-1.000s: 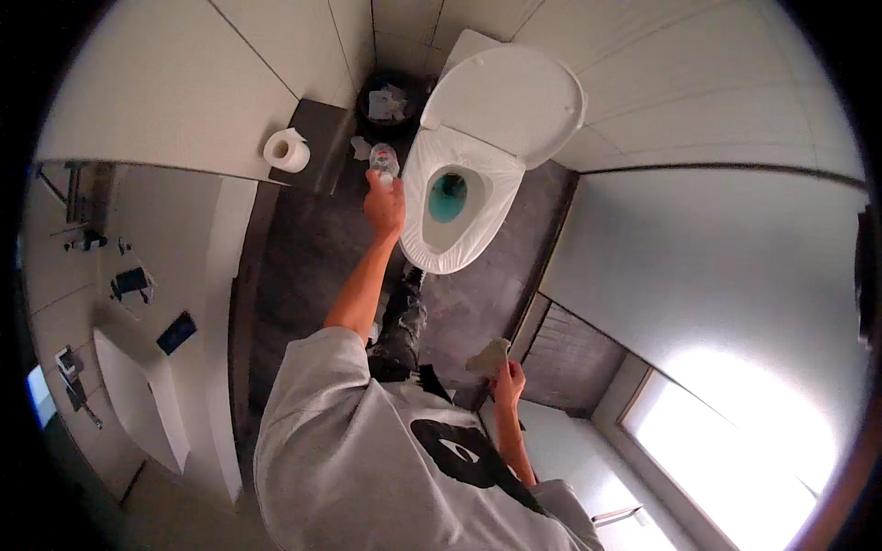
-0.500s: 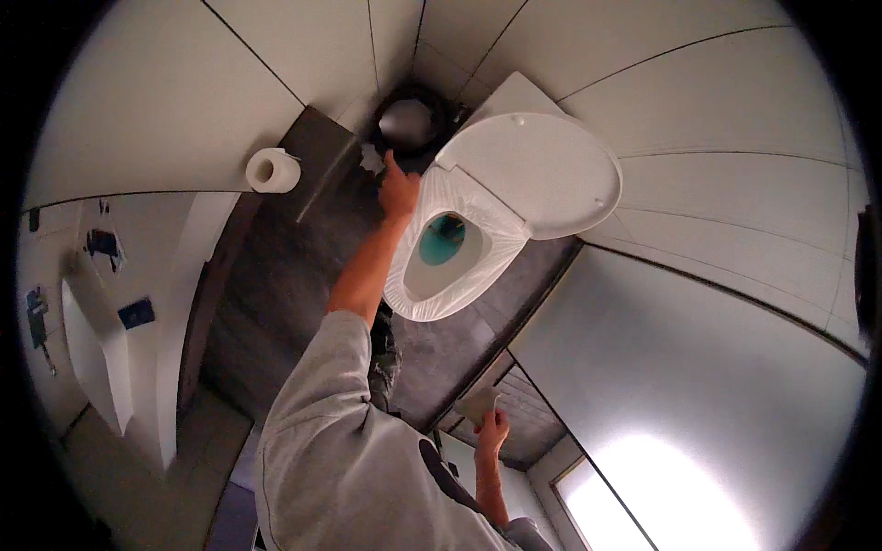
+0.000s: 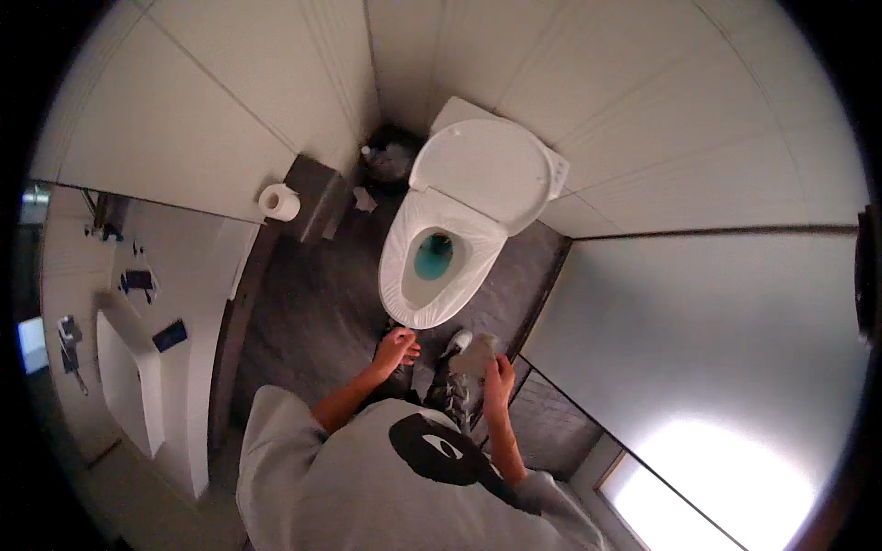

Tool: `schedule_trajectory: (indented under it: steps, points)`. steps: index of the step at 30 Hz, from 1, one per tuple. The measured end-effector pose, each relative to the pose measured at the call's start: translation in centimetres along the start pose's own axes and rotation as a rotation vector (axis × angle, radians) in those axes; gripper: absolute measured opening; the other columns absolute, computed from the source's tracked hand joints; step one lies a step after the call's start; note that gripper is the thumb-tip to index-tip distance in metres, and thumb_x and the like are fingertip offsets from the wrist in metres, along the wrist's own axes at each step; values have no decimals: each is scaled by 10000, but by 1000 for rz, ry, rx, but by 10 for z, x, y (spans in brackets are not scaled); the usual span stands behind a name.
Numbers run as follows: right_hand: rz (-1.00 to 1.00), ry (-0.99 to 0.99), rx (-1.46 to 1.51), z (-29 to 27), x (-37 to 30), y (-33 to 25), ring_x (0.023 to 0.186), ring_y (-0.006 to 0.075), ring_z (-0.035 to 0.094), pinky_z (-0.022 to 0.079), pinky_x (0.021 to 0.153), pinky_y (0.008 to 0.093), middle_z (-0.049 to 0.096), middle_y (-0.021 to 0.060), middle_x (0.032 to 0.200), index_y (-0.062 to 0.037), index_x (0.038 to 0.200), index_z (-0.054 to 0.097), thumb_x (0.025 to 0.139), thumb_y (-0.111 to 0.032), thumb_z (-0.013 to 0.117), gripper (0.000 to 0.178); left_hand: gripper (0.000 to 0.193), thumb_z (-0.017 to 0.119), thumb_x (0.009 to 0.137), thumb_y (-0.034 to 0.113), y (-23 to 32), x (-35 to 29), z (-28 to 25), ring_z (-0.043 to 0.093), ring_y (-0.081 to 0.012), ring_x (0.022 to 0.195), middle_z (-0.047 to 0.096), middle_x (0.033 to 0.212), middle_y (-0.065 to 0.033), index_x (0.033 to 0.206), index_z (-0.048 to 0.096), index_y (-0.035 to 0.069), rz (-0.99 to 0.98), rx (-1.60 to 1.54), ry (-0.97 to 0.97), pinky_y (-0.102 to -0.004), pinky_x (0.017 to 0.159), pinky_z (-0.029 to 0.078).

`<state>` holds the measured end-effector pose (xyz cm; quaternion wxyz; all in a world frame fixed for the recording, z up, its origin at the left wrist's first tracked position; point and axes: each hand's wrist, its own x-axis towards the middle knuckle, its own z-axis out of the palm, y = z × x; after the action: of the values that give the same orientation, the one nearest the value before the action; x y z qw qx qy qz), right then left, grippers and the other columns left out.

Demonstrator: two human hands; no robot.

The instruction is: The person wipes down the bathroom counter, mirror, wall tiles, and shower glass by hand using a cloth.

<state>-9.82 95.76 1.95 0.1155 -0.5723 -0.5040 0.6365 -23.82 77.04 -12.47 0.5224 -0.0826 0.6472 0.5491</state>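
Observation:
A white toilet (image 3: 441, 266) stands with its lid (image 3: 482, 174) raised and blue water in the bowl. My left hand (image 3: 397, 350) hovers just in front of the bowl's near rim, fingers loosely apart and holding nothing. My right hand (image 3: 497, 375) is to the right of it, by the bowl's front corner, closed on a crumpled grey cloth (image 3: 473, 353). My grey sleeves and dark-printed shirt fill the lower middle of the view.
A dark bin (image 3: 390, 151) sits in the far corner left of the toilet, with a scrap of white paper (image 3: 365, 199) on the dark floor. A toilet roll (image 3: 278, 202) hangs on the left wall. A white sink (image 3: 129, 381) is at far left. A glass partition (image 3: 698, 349) stands at right.
My left hand has drawn back from the bin in the far corner to the near rim of the bowl. The view has swung, and my right hand still grips the cloth.

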Motion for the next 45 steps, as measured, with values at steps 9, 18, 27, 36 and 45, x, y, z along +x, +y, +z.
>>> schedule_trajectory:
  steps: [9,18,27,36,45]
  points:
    - [-293,-595,-258,4,38,-39,755,160,602,483,691,319,646,65,862,6,1023,622,892,-204,555,256,526,666,896,248,95,-72,84,620,-221,1025,584,1197,-68,1345,435,99,87,-310,-292,-434,745,564]
    - [-928,-67,-569,-5,210,-126,796,342,650,520,689,459,644,156,952,-99,1050,628,879,-142,574,184,422,600,841,175,55,-55,60,630,-239,881,627,1066,-116,1241,542,52,185,79,423,-396,685,536]
    - [-1010,-191,-996,33,396,-241,1111,301,570,493,921,410,528,101,1298,-174,1359,474,840,-56,500,533,388,574,857,280,-3,-79,11,556,-263,1034,622,1127,-107,1154,630,37,-10,-336,832,-423,819,455]
    - [-1419,-632,-1306,111,471,-231,1222,295,493,423,1002,437,493,104,1354,-200,1340,519,848,-134,536,497,495,612,843,331,-62,-125,118,565,-322,1087,606,1188,-164,1236,585,30,-205,159,903,-432,867,455]
    - [-1368,-627,-1623,127,460,-251,1248,344,450,444,947,490,446,145,1377,-313,1402,438,898,-229,514,516,595,631,830,394,-86,-74,216,588,-378,1061,604,1184,-222,1275,541,9,48,-180,1002,-441,884,452]
